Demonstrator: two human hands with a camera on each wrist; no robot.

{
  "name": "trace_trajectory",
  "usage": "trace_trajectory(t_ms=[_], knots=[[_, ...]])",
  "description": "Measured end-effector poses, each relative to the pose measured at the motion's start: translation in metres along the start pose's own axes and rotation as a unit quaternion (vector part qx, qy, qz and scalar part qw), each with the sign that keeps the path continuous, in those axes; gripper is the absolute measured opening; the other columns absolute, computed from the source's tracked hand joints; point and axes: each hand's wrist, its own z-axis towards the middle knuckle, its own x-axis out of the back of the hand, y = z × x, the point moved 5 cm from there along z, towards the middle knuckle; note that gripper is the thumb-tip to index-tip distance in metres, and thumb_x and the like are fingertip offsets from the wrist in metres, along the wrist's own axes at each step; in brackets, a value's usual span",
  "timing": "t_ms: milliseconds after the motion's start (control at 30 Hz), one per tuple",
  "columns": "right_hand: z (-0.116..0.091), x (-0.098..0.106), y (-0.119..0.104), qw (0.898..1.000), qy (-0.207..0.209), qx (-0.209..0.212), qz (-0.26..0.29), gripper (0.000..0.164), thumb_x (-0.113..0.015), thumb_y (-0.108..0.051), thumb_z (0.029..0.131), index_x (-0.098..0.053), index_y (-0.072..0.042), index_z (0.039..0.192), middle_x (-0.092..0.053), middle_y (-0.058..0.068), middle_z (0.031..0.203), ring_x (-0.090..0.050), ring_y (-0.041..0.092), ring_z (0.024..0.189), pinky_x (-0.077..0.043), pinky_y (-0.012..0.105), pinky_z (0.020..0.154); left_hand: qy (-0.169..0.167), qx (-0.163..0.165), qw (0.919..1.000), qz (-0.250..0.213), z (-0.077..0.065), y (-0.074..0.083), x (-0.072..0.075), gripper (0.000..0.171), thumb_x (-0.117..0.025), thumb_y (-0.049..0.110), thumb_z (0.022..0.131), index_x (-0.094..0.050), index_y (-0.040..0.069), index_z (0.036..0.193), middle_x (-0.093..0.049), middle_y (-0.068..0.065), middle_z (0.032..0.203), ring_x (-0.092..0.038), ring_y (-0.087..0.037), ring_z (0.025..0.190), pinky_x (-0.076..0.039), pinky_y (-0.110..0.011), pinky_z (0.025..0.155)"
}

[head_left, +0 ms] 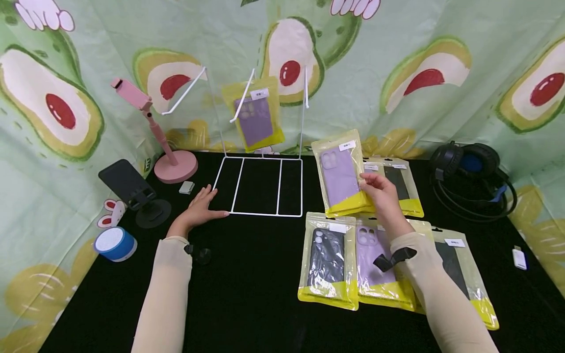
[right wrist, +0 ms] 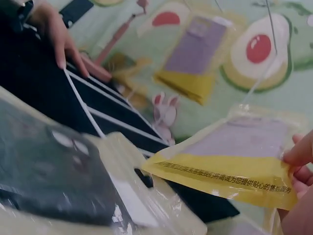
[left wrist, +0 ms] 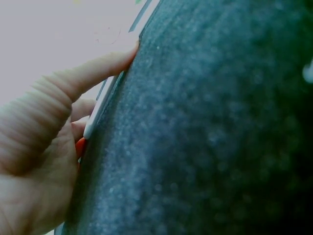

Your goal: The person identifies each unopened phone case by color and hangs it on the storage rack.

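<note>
Black-case pouch (head_left: 327,260) flat in near row, long axis near-to-far. Left hand (head_left: 198,211): fingers spread, gripping nothing, touching near-left corner of white wire rack (head_left: 267,214). Right hand (head_left: 385,196): thumb and fingers pinching right edge of purple-case pouch (head_left: 340,171), right of rack; label end far, yellow end near, long axis leaning slightly left. Hanging pouch (head_left: 258,122) at middle hook (head_left: 243,95), yellow end down.
</note>
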Motion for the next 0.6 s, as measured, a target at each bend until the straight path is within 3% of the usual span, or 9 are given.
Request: trace_trajectory(t_ms=[133, 300, 600], knots=[[-0.009, -0.009, -0.014, 0.996, -0.011, 0.042, 0.082, 0.034, -0.055, 0.011, 0.088, -0.068, -0.020, 0.084, -0.057, -0.005, 0.079, -0.049, 0.008, 0.075, -0.044, 0.013, 0.066, 0.000, 0.000, 1.0000, 0.001, 0.001, 0.000, -0.001, 0.098, -0.066, 0.048, 0.084, -0.010, 0.005, 0.152, 0.010, -0.016, 0.157, 0.015, -0.033, 0.143, 0.007, -0.059, 0.110], [-0.025, -0.025, -0.032, 0.987, -0.050, 0.086, 0.128, 0.039, -0.052, 0.016, 0.087, -0.069, -0.019, 0.085, -0.058, -0.004, 0.078, -0.051, 0.008, 0.072, -0.044, 0.014, 0.065, 0.000, 0.004, 1.0000, 0.005, 0.001, -0.001, -0.001, 0.098, -0.066, 0.049, 0.084, -0.010, 0.005, 0.152, 0.010, -0.016, 0.157, 0.015, -0.033, 0.143, 0.006, -0.059, 0.110], [-0.067, -0.075, -0.050, 0.972, -0.183, 0.096, 0.113, 0.040, -0.051, 0.016, 0.087, -0.068, -0.020, 0.091, -0.061, -0.004, 0.087, -0.054, 0.008, 0.079, -0.046, 0.016, 0.069, 0.001, 0.000, 1.0000, 0.007, 0.003, -0.002, 0.000, 0.099, -0.066, 0.048, 0.084, -0.010, 0.004, 0.152, 0.011, -0.016, 0.157, 0.015, -0.033, 0.143, 0.008, -0.057, 0.110]])
